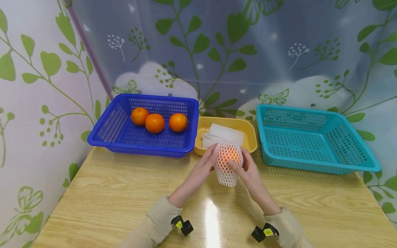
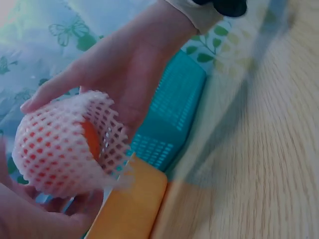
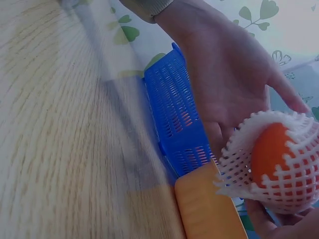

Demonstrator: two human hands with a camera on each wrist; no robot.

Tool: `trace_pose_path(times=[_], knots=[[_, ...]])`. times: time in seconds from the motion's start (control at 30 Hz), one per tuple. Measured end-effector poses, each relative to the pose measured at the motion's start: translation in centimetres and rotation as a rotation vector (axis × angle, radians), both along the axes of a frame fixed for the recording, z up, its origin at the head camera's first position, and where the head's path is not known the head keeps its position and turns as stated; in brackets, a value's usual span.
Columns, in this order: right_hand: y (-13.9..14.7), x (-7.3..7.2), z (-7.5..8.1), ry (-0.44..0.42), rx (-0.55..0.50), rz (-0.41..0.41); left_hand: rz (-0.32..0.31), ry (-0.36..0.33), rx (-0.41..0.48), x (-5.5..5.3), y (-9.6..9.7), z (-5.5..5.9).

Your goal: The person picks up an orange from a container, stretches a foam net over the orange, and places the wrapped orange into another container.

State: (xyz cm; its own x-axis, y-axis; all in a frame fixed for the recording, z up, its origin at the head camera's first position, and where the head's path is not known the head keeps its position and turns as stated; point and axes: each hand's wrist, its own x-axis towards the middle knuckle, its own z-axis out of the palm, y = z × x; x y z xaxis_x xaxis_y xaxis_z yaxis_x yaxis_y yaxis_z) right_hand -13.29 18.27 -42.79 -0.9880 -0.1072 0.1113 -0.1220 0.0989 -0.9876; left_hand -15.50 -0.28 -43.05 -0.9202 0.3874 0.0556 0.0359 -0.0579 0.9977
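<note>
Both hands hold an orange (image 1: pixel 230 154) inside a white foam net sleeve (image 1: pixel 227 177) above the near edge of the yellow tray. My left hand (image 1: pixel 203 168) grips the sleeve from the left, and my right hand (image 1: pixel 250 174) from the right, its thumb across the front. The right wrist view shows bare orange skin (image 3: pixel 269 154) through the sleeve's open end. From the left wrist view, the net (image 2: pixel 55 149) wraps most of the fruit. More white foam sleeves (image 1: pixel 224 132) lie in the yellow tray (image 1: pixel 250 136) just behind the hands.
A blue basket (image 1: pixel 149 150) with three oranges (image 1: pixel 154 123) stands at the left of the yellow tray. At its right is a teal basket (image 1: pixel 310 164). All stand along the back of the wooden table (image 1: pixel 124 193), before a leaf-patterned curtain (image 1: pixel 217 62).
</note>
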Motion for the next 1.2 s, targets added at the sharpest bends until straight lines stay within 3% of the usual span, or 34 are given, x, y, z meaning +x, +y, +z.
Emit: trace_pose_path(times=[0.07,0.2,0.37,0.47,0.73,0.93,1.1,1.2], knots=[[0.0,0.0,-0.1,-0.007,0.000,-0.001,-0.023,0.034,0.021,0.0,0.1,-0.1],[0.1,-0.1,-0.3,-0.016,0.037,0.040,-0.004,0.039,0.038,0.1,0.1,-0.1],[0.0,-0.2,-0.2,-0.041,0.051,0.063,-0.013,0.072,-0.031,0.1,-0.3,0.2],[0.1,-0.2,0.1,-0.037,0.080,0.027,-0.016,0.093,-0.093,0.1,-0.6,0.4],[2.8,-1.5,2.7,0.050,0.150,-0.128,-0.004,0.090,-0.028,-0.5,-0.9,0.9],[7.3,-3.9,5.1,0.128,0.331,-0.314,0.087,0.149,-0.016,-1.3,-1.9,1.7],[11.2,-6.4,5.1,0.170,0.496,-0.418,0.117,0.126,0.002,-1.8,-3.1,2.3],[12.8,-7.5,4.6,0.164,0.657,-0.419,0.127,0.109,-0.009,-1.9,-3.7,2.4]])
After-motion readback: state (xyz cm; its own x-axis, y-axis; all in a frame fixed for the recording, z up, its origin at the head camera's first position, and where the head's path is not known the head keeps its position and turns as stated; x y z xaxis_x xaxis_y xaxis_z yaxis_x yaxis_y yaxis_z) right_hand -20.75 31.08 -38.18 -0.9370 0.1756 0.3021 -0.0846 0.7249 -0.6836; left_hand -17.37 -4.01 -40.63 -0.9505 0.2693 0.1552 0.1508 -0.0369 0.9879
